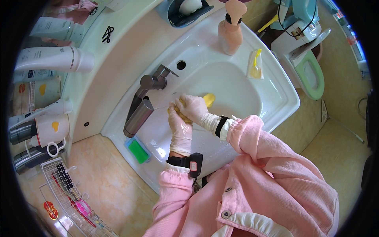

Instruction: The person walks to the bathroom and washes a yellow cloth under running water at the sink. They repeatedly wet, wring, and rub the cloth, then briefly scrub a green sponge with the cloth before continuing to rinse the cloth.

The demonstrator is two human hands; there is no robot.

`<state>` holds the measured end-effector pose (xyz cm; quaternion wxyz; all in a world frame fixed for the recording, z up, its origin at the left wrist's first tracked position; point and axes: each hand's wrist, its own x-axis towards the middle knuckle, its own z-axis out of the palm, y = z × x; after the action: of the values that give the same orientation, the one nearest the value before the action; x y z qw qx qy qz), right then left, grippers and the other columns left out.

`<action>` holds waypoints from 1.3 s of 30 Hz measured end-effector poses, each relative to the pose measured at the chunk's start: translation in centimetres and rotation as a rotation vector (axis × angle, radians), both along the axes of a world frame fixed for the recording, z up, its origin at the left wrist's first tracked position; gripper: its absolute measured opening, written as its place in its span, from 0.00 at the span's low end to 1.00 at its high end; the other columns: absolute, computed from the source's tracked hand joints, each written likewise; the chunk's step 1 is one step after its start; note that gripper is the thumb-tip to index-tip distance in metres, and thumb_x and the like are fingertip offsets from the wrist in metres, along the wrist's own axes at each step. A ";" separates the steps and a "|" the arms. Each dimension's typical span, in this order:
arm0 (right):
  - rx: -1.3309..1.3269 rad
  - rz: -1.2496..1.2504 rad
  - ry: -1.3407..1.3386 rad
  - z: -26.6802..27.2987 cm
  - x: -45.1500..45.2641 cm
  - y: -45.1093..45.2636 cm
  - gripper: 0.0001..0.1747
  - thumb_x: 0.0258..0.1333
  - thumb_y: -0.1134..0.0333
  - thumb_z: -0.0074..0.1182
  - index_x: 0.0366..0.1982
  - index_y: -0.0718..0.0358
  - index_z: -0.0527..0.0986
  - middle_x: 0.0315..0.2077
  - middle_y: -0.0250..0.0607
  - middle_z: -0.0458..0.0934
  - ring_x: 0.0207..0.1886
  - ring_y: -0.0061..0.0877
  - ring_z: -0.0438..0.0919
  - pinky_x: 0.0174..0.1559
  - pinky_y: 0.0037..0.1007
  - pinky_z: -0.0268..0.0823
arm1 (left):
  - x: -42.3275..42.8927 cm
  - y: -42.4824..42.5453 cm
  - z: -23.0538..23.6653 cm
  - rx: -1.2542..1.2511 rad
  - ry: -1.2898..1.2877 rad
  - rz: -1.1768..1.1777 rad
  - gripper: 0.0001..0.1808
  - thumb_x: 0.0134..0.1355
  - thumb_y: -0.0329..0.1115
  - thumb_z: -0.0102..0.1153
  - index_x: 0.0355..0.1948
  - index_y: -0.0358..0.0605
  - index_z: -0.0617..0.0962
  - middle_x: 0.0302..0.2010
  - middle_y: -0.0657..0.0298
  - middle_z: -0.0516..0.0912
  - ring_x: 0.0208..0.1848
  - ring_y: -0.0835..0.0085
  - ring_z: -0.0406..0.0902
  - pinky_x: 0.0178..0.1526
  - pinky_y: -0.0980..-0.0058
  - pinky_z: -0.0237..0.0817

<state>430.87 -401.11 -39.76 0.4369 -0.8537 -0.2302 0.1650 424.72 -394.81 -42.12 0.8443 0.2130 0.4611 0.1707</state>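
Observation:
Both gloved hands meet over the white sink basin [237, 86], just right of the grey metal faucet [138, 118]. My left hand [180, 127], with a black device strapped at the wrist, grips a wet, crumpled yellow cloth [186, 118] from below. My right hand [194, 108] closes on the same cloth from above, hiding much of it. Beyond its knuckles, a rounded yellow piece [209, 100] shows; whether it belongs to the cloth I cannot tell. A thin stream of water seems to run from the faucet's spout to the hands.
A green sponge in a blue dish [138, 151] sits on the sink's left rim. Along the far rim stand a peach pump bottle [230, 35] and a small clear packet with yellow contents [255, 65]. Tubes and cups line the left shelf, above a wire basket [71, 195]. A toilet [309, 74] stands right.

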 end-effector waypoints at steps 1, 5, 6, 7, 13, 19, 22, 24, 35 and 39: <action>0.023 -0.036 -0.021 0.0 -0.1 0.1 0.16 0.51 0.54 0.49 0.28 0.60 0.75 0.22 0.48 0.76 0.27 0.42 0.76 0.30 0.36 0.68 | -0.1 0.2 -0.2 0.007 -0.073 -0.022 0.13 0.62 0.47 0.45 0.37 0.50 0.70 0.35 0.67 0.74 0.39 0.75 0.72 0.44 0.72 0.67; 0.097 0.113 -0.058 0.6 -1.4 0.0 0.17 0.51 0.53 0.49 0.25 0.61 0.75 0.21 0.46 0.76 0.28 0.41 0.76 0.31 0.36 0.68 | -0.6 2.3 -1.1 -0.089 -0.365 -0.309 0.20 0.63 0.53 0.41 0.34 0.47 0.73 0.32 0.65 0.76 0.36 0.73 0.74 0.42 0.69 0.67; 0.104 0.173 -0.025 0.7 -1.5 0.1 0.18 0.51 0.52 0.47 0.25 0.60 0.75 0.24 0.47 0.77 0.30 0.42 0.76 0.34 0.38 0.68 | -0.8 2.4 -1.3 -0.173 -0.546 -0.381 0.22 0.62 0.55 0.42 0.30 0.45 0.72 0.29 0.65 0.75 0.35 0.73 0.73 0.41 0.71 0.66; 0.127 0.102 -0.032 0.6 -1.4 0.1 0.18 0.51 0.52 0.48 0.25 0.60 0.75 0.24 0.47 0.77 0.29 0.42 0.76 0.33 0.38 0.68 | -0.7 2.5 -1.4 -0.172 -0.424 -0.308 0.22 0.62 0.54 0.42 0.32 0.45 0.72 0.30 0.65 0.75 0.36 0.73 0.73 0.42 0.70 0.66; 0.100 -0.024 0.384 -1.6 2.2 0.2 0.22 0.53 0.52 0.48 0.38 0.63 0.75 0.31 0.52 0.77 0.37 0.44 0.76 0.38 0.36 0.69 | -0.4 1.9 1.3 -0.063 -0.146 -0.208 0.24 0.61 0.53 0.45 0.46 0.43 0.72 0.45 0.60 0.76 0.47 0.66 0.73 0.52 0.64 0.63; 0.290 0.020 0.797 -1.9 3.9 -1.4 0.27 0.54 0.50 0.51 0.42 0.69 0.72 0.29 0.39 0.77 0.30 0.23 0.74 0.35 0.25 0.67 | -1.6 4.8 4.2 0.080 -0.261 -0.184 0.23 0.59 0.44 0.51 0.50 0.39 0.68 0.51 0.56 0.71 0.55 0.62 0.67 0.59 0.60 0.57; 0.338 0.012 0.937 -0.6 4.1 -1.8 0.26 0.53 0.50 0.52 0.42 0.68 0.72 0.29 0.37 0.77 0.30 0.21 0.75 0.33 0.24 0.68 | -1.9 5.3 3.4 0.039 -0.240 -0.144 0.22 0.58 0.40 0.53 0.50 0.40 0.68 0.51 0.57 0.71 0.55 0.63 0.67 0.59 0.60 0.57; 0.390 -0.016 1.034 0.5 3.9 -1.7 0.26 0.53 0.51 0.53 0.43 0.67 0.72 0.29 0.36 0.77 0.31 0.20 0.75 0.32 0.23 0.69 | -1.8 5.2 2.5 0.041 -0.235 -0.140 0.21 0.58 0.37 0.54 0.50 0.40 0.69 0.51 0.58 0.72 0.55 0.64 0.67 0.58 0.62 0.58; 0.388 0.036 1.002 3.5 4.2 -2.7 0.23 0.53 0.57 0.53 0.46 0.65 0.70 0.30 0.37 0.78 0.27 0.20 0.76 0.27 0.21 0.68 | -2.6 5.2 0.4 -0.049 -0.039 -0.370 0.22 0.59 0.42 0.50 0.53 0.45 0.68 0.55 0.61 0.68 0.60 0.68 0.59 0.59 0.63 0.48; 0.475 0.083 1.059 3.6 5.3 -3.9 0.24 0.55 0.61 0.51 0.49 0.68 0.66 0.30 0.36 0.76 0.29 0.20 0.75 0.26 0.24 0.69 | -2.5 4.5 1.3 0.121 0.121 -0.431 0.25 0.60 0.49 0.47 0.55 0.48 0.66 0.55 0.62 0.67 0.61 0.66 0.56 0.59 0.60 0.47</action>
<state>436.13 -405.04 -36.12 0.6652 -0.5236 -0.0444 0.5304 422.25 -390.32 -40.87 0.8177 0.3664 0.4439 0.0007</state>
